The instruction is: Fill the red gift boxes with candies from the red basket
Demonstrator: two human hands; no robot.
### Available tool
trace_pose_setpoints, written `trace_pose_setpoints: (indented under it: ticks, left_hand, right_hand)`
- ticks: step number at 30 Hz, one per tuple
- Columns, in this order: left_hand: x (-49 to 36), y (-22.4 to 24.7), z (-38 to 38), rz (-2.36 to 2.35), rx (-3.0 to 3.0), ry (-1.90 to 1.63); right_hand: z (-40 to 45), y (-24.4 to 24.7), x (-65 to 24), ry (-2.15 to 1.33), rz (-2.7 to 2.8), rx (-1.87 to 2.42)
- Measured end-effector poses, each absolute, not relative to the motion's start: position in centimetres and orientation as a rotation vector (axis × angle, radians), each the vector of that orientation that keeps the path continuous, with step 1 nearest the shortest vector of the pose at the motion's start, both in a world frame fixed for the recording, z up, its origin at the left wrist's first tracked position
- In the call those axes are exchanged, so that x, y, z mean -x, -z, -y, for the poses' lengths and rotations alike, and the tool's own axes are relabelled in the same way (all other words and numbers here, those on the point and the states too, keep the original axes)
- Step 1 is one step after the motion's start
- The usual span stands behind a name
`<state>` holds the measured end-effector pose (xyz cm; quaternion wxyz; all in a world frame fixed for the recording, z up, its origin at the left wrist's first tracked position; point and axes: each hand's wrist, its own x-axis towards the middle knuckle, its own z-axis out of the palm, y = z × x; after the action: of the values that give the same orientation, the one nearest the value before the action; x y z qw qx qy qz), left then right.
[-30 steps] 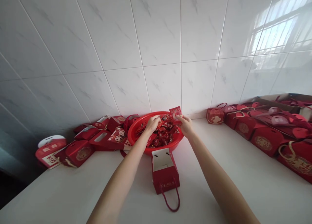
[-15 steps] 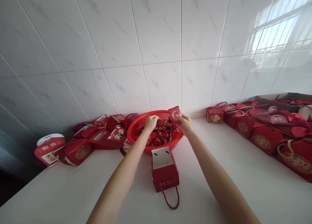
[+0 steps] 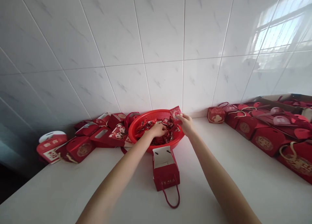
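My right hand [image 3: 186, 123] is closed on a red printed packet [image 3: 175, 112], held up at the right rim of a red plastic basket [image 3: 132, 130]. Inside the basket lie many red wrapped candies [image 3: 145, 125]. Down among them is my left hand [image 3: 158, 130], its fingers curled; whether it grips a candy is hidden. In front of the basket a red gift box [image 3: 166, 176] stands with its top open, showing a white inside. A dark red cord handle [image 3: 172, 203] hangs from its near side onto the table.
Folded red gift boxes [image 3: 81, 149] crowd the left of the white table [image 3: 136, 191]. Rows of closed red boxes [image 3: 265, 141] fill the right side, with an open carton [image 3: 280, 98] behind them. A tiled wall [image 3: 163, 84] rises right behind the basket.
My left hand has moved right and lower, from above the basket's left middle into the candies. The right hand still holds the packet at the rim. The view has shifted slightly.
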<state>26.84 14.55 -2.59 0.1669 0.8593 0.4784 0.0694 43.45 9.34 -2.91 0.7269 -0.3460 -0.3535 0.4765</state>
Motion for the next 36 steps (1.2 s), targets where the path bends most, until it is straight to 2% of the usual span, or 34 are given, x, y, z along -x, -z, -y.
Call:
trace_pose_setpoints:
  ticks: [6, 12, 27, 36]
  left_hand:
    - [-27.7, 3.4, -15.5, -1.263, -2.452, 0.134]
    - [-28.6, 3.3, -16.1, -1.269, -2.457, 0.22]
    - [-26.4, 1.4, -16.3, -1.271, -2.113, -0.555]
    - [-25.7, 2.1, -17.2, -1.452, -2.087, -0.682]
  right_hand:
    - [-9.1, 2.7, -43.4, -1.031, 0.806, 0.784]
    - [-9.0, 2.7, -43.3, -1.02, 0.814, 0.793]
    - [-9.4, 2.9, -43.2, -1.014, 0.793, 0.807]
    - [-9.4, 2.8, -43.3, -1.027, 0.793, 0.811]
